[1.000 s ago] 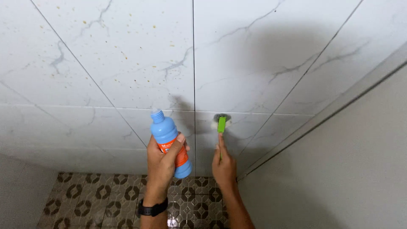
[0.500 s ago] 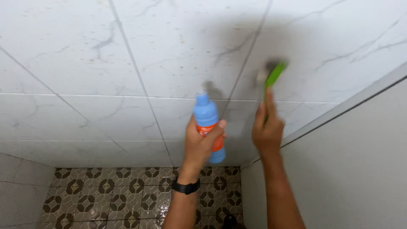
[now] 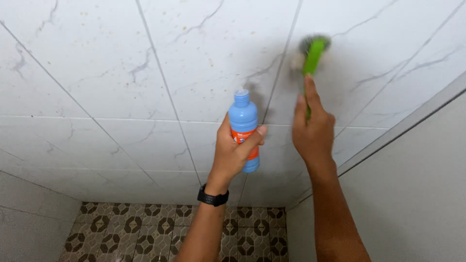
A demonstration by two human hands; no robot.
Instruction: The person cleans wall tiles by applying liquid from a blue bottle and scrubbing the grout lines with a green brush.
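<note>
My left hand (image 3: 234, 150) grips a blue plastic bottle (image 3: 244, 124) with an orange label, held upright with its open neck at the top, close to the white marbled wall tiles (image 3: 145, 77). A black watch sits on that wrist. My right hand (image 3: 313, 131) holds the handle of a green scrub brush (image 3: 314, 53), whose bristled head presses against the wall tile up and to the right of the bottle. The brush head is blurred.
Brown speckles dot the white tiles at the upper left. A plain grey wall (image 3: 417, 194) meets the tiled wall at a corner on the right. Below lies a brown and cream patterned floor (image 3: 160, 233).
My right hand has swept the green brush upward and to the right along the wall. The view has shifted right and up; the bottle stays in my left hand.
</note>
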